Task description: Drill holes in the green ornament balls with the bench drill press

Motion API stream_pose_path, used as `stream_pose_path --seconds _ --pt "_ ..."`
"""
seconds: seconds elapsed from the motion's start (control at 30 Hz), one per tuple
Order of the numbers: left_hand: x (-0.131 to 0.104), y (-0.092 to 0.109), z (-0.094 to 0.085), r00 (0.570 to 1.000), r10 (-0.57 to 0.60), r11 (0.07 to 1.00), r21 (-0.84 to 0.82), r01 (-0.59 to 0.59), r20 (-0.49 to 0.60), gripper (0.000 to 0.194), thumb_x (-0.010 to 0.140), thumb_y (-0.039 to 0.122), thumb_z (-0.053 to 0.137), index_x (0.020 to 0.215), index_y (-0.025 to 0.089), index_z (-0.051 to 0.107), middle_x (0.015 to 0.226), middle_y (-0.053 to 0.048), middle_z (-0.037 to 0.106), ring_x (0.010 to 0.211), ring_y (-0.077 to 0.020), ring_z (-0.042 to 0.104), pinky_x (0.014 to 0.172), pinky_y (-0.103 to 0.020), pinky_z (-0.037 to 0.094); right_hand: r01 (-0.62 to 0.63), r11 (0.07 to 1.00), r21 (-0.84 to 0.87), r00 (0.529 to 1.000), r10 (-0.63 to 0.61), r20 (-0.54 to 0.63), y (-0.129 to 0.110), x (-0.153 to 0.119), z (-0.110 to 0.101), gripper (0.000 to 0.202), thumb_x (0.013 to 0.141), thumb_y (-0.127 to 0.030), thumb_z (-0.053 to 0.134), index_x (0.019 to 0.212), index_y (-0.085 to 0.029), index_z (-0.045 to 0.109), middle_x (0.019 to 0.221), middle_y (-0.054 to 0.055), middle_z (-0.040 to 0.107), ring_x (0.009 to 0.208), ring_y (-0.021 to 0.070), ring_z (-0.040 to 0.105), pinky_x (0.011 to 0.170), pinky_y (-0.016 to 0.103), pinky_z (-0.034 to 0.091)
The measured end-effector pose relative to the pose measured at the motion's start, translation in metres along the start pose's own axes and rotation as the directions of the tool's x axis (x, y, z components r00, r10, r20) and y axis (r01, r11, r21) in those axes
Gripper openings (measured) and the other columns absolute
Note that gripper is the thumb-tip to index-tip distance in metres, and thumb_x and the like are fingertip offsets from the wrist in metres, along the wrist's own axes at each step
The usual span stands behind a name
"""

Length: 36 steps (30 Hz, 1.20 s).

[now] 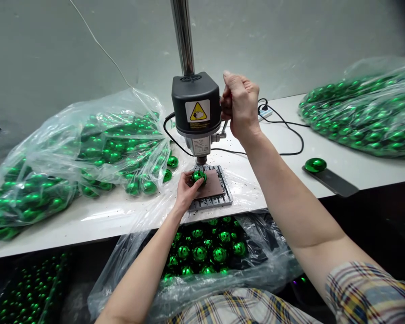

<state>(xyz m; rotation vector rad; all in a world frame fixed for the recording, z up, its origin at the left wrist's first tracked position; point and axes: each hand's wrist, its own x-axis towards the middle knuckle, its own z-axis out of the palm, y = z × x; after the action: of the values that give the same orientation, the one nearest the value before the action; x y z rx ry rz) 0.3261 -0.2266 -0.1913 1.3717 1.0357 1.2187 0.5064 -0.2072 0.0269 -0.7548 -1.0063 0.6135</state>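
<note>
Below the chuck of a small bench drill press (195, 105), my left hand (186, 189) grips a shiny green ball (199, 176), thumb on the near side and fingers at the left. The ball sits over a pinkish-brown board (213, 184) on the grey slotted base (211, 206), which is sprinkled with dark chips. Whether the drill's tip touches the ball cannot be made out. Raised at the right of the drill head, my right hand (242, 101) is closed around the feed lever (224, 128), most of which the fingers hide.
A clear plastic bag (121, 139) of green balls spreads over the table's left side, with loose balls (149, 186) at its mouth. Another full bag (367, 112) lies right. A ball (315, 165) rests on a phone (337, 180). An open bag of balls (202, 254) hangs below the front edge.
</note>
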Motion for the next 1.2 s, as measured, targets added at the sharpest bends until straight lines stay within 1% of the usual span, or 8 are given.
stream_pose_path --seconds 0.13,0.3,0.37,0.63,0.7,0.9,1.03,1.2 --pt "-0.001 0.000 0.003 0.998 0.044 0.998 0.041 -0.046 0.035 0.052 0.067 0.040 0.087 0.107 0.019 0.062 0.102 -0.007 0.068 0.090 -0.0195 0.064 0.084 -0.034 0.050 -0.033 0.999 -0.018 0.999 0.034 0.007 0.001 0.007 0.000 0.062 0.085 -0.080 0.056 0.062 -0.024 0.038 0.052 -0.005 0.031 0.042 0.0078 0.027 0.035 0.025 0.021" --pt "-0.008 0.001 0.003 0.972 0.217 0.927 0.295 -0.233 0.088 0.047 0.066 0.030 0.087 0.109 0.022 0.069 0.103 -0.008 0.067 0.100 -0.0254 0.059 0.091 -0.040 0.047 -0.037 0.999 -0.029 0.999 0.037 0.017 0.001 0.007 -0.002 0.063 0.086 -0.080 0.052 0.061 -0.024 0.036 0.052 -0.005 0.030 0.041 0.0067 0.025 0.035 0.025 0.022" --pt "-0.010 0.002 0.003 0.960 0.256 0.899 0.338 -0.279 0.112 0.047 0.067 0.027 0.086 0.111 0.024 0.070 0.108 -0.008 0.069 0.104 -0.0271 0.058 0.095 -0.042 0.045 -0.028 0.999 -0.036 0.999 0.029 0.026 0.000 0.006 -0.002 0.064 0.086 -0.080 0.051 0.061 -0.024 0.036 0.052 -0.005 0.031 0.040 0.0060 0.024 0.034 0.024 0.021" --pt "-0.010 0.000 0.005 0.971 0.220 0.916 0.323 -0.237 0.088 0.040 0.075 0.035 0.084 0.111 0.025 0.071 0.108 -0.008 0.070 0.107 -0.0284 0.058 0.094 -0.041 0.044 -0.027 0.999 -0.033 0.999 0.028 0.022 -0.007 -0.001 -0.003 0.064 0.086 -0.078 0.055 0.058 -0.023 0.038 0.048 -0.006 0.032 0.039 0.0054 0.023 0.034 0.023 0.020" --pt "-0.009 -0.003 0.005 0.974 0.215 0.925 0.304 -0.228 0.078 0.041 0.074 0.035 0.085 0.112 0.025 0.071 0.107 -0.008 0.070 0.107 -0.0277 0.059 0.094 -0.040 0.045 0.009 0.999 -0.040 1.000 -0.008 0.020 -0.007 -0.006 -0.003 0.064 0.086 -0.078 0.055 0.058 -0.023 0.038 0.048 -0.006 0.032 0.038 0.0057 0.024 0.034 0.023 0.020" --pt "-0.010 -0.007 0.005 0.982 0.179 0.953 0.235 -0.189 0.063 0.044 0.071 0.035 0.087 0.111 0.025 0.071 0.108 -0.008 0.069 0.107 -0.0270 0.061 0.095 -0.040 0.046 0.226 0.970 -0.084 0.973 -0.230 -0.030 -0.008 -0.032 -0.003 0.063 0.088 -0.071 0.060 0.056 -0.024 0.033 0.046 -0.006 0.032 0.036 0.0068 0.026 0.033 0.027 0.020" --pt "-0.010 -0.005 0.006 0.981 0.185 0.955 0.226 -0.192 0.052 0.043 0.070 0.035 0.089 0.108 0.025 0.071 0.106 -0.008 0.069 0.106 -0.0273 0.060 0.094 -0.040 0.045 0.327 0.944 -0.049 0.942 -0.329 -0.064 -0.003 -0.051 -0.006 0.056 0.089 -0.049 0.069 0.053 -0.024 0.034 0.043 -0.006 0.032 0.035 0.0077 0.026 0.034 0.027 0.021" --pt "-0.011 -0.004 0.006 0.984 0.173 0.964 0.196 -0.177 0.036 0.043 0.067 0.032 0.090 0.105 0.025 0.072 0.104 -0.008 0.070 0.105 -0.0282 0.059 0.095 -0.041 0.045 0.460 0.888 0.013 0.883 -0.456 -0.107 0.009 -0.072 -0.012 0.048 0.087 -0.025 0.063 0.050 -0.022 0.034 0.041 -0.007 0.029 0.034 0.0083 0.029 0.037 0.029 0.020"
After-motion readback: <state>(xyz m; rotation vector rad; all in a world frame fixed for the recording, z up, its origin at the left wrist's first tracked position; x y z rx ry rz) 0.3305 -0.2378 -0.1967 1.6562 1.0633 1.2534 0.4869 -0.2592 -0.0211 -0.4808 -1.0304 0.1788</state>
